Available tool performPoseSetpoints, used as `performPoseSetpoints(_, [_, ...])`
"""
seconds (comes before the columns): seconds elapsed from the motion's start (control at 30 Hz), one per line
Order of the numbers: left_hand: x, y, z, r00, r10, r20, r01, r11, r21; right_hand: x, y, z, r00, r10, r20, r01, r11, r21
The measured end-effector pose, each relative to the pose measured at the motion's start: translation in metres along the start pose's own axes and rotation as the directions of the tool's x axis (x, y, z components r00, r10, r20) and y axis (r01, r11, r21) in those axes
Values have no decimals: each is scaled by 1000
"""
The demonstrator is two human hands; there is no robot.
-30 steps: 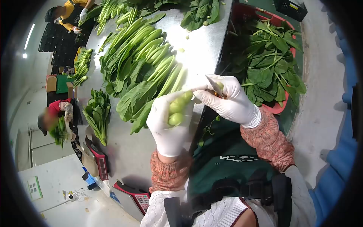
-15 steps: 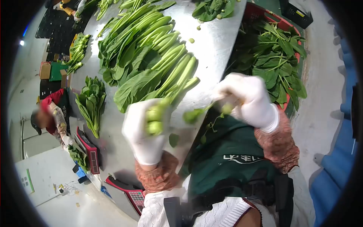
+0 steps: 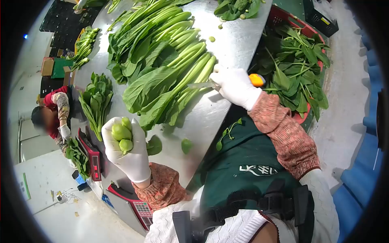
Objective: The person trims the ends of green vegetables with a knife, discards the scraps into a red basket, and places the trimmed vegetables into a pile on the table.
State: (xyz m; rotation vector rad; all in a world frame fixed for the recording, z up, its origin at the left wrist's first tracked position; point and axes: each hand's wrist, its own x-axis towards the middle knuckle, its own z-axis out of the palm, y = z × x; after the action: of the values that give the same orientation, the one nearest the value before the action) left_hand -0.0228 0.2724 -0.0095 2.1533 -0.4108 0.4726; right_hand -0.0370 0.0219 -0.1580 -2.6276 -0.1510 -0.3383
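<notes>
My left hand [image 3: 135,156], in a white glove, is closed round leafy greens [image 3: 122,133], their pale stem ends showing between thumb and fingers. A leaf [image 3: 154,145] pokes out beside the wrist. My gloved right hand [image 3: 238,88] grips a knife [image 3: 257,80] with an orange-yellow handle. Its blade points left and overlaps the lowest stems of the large pile of greens [image 3: 158,60] on the metal table [image 3: 219,52]. A loose sprig [image 3: 229,133] lies against my dark green apron [image 3: 243,156]. One small leaf [image 3: 186,146] rests on the table between my hands.
On the right stands a red crate [image 3: 322,38] of leafy greens. A separate bunch [image 3: 96,101] lies left of the pile. Red scales [image 3: 142,208] stand at the table's left edge, where another person [image 3: 56,101] handles greens. Trimmings [image 3: 237,9] lie at the far edge.
My left hand has moved left with its greens. My right hand has gone up and left to the pile's stem ends, the knife now plainly visible. The sprig near it now lies at the apron.
</notes>
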Motion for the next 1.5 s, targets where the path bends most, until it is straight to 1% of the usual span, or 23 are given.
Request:
performPoseSetpoints(0.03, [0, -3, -3, 1000, -4, 8, 4, 999, 40, -5, -2, -7, 995, -3, -103, 13, 996, 87])
performPoseSetpoints(0.07, [0, -6, -8, 1000, -14, 21, 12, 997, 81, -7, 0, -17, 990, 112, 85, -139, 873, 467])
performPoseSetpoints(0.1, [-1, -8, -11, 999, -23, 36, 19, 993, 117, -5, -2, -36, 943, 144, 299, -324, 599, 732])
performPoseSetpoints(0.13, [-2, -10, -11, 998, -57, 27, 53, 989, 141, -6, -9, -51, 959, 182, 218, -276, 412, 868])
performPoseSetpoints(0.2, [-3, -4, -6, 990, 118, 77, -133, 963, 234, -7, -11, -76, 931, 286, 228, -330, 387, 861])
performPoseSetpoints(0.27, [-8, 3, 1, 967, 218, 129, -246, 927, 282, -9, -15, -83, 939, 322, 120, -273, 487, 830])
performPoseSetpoints(0.33, [-14, 22, 16, 920, 336, 201, -378, 897, 229, -12, -15, -76, 955, 297, -10, -206, 686, 698])
performPoseSetpoints(0.43, [-18, 42, 42, 806, 494, 326, -569, 799, 195, -19, -39, -83, 972, 233, -24, -126, 606, 786])
performPoseSetpoints(0.5, [-21, 46, 56, 811, 474, 344, -547, 822, 158, -29, -53, -93, 986, 163, 24, -78, 331, 941])
performPoseSetpoints(0.57, [-19, 43, 61, 824, 497, 272, -532, 844, 69, -35, -55, -92, 968, 230, -96, 21, 309, 951])
performPoseSetpoints(0.67, [-22, 43, 68, 874, 410, 262, -434, 900, 41, -45, -46, -87, 904, 345, -251, -37, 650, 759])
performPoseSetpoints(0.7, [-23, 42, 71, 883, 384, 270, -403, 915, 20, -46, -42, -84, 898, 246, -365, 22, 804, 594])
performPoseSetpoints(0.8, [-25, 47, 75, 884, 349, 312, -359, 933, -25, -53, -50, -78, 908, 176, -381, 19, 890, 456])
performPoseSetpoints(1.03, [-30, 59, 77, 891, 237, 388, -178, 967, -182, -57, -45, -79, 939, 206, -276, -46, 869, 492])
performPoseSetpoints(1.07, [-30, 60, 77, 890, 232, 393, -152, 963, -224, -57, -31, -58, 916, 313, -250, -80, 755, 651])
performPoseSetpoints(1.1, [-30, 61, 76, 890, 221, 399, -131, 962, -240, -61, -10, -52, 874, 461, -156, -145, 553, 820])
performPoseSetpoints(1.13, [-30, 61, 74, 892, 211, 400, -111, 960, -257, -64, 11, -46, 803, 593, -56, -163, 309, 937])
performPoseSetpoints(1.17, [-28, 60, 72, 896, 199, 396, -92, 958, -273, -68, 27, -53, 701, 699, 141, -169, -29, 985])
performPoseSetpoints(1.23, [-27, 47, 67, 910, 177, 374, -105, 973, -205, -66, 26, -71, 480, 872, -96, 42, 87, 995])
performPoseSetpoints(1.33, [-17, 36, 54, 949, 93, 300, -51, 988, -147, -65, 36, -82, 314, 902, -296, 254, 220, 942])
performPoseSetpoints(1.43, [-4, 30, 32, 984, 74, 163, -51, 988, -144, -55, 25, -79, 572, 747, -340, -51, 446, 893])
performPoseSetpoints(1.47, [-1, 28, 26, 989, 72, 131, -52, 988, -148, -46, 34, -57, 698, 581, -420, -72, 640, 765])
performPoseSetpoints(1.5, [1, 26, 21, 993, 70, 98, -55, 987, -150, -40, 30, -48, 854, 405, -326, -143, 785, 603])
